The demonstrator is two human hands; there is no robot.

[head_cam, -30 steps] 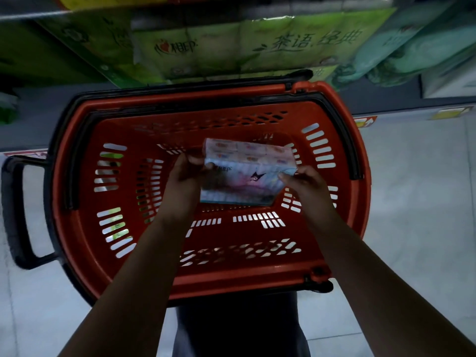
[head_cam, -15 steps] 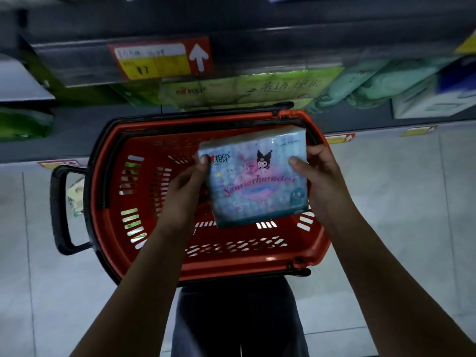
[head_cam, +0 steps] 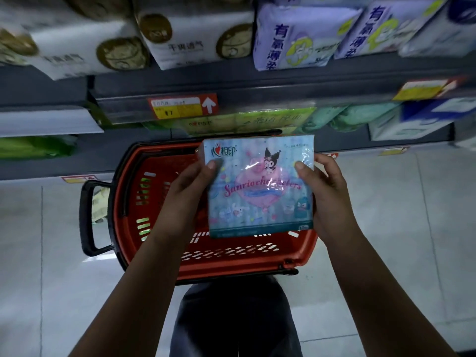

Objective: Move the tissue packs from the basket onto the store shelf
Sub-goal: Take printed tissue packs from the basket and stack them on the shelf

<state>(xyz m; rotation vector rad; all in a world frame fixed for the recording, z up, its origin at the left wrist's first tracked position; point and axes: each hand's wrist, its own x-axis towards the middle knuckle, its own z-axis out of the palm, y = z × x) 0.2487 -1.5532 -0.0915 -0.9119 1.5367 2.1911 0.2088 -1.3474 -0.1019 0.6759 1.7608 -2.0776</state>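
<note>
A pale blue tissue pack [head_cam: 260, 191] with pink cartoon print is held up above the red basket [head_cam: 231, 258], its printed face toward me. My left hand [head_cam: 185, 199] grips its left edge, thumb on the front. My right hand [head_cam: 327, 194] grips its right edge the same way. The basket stands on the floor below the pack, and what shows of its inside holds no packs. The grey store shelf [head_cam: 257, 83] runs across the view just above the pack.
White packs [head_cam: 190, 34] and purple packs [head_cam: 304, 37] stand on the upper shelf. Green packs [head_cam: 247, 119] and a blue-white pack [head_cam: 412, 119] fill the lower shelf behind the basket. A red price tag [head_cam: 183, 106] hangs on the shelf edge. Tiled floor [head_cam: 399, 215] surrounds the basket.
Both hands have lifted the tissue pack up out of the basket and turned its printed face toward me. My view has tilted upward, bringing the upper shelf into sight.
</note>
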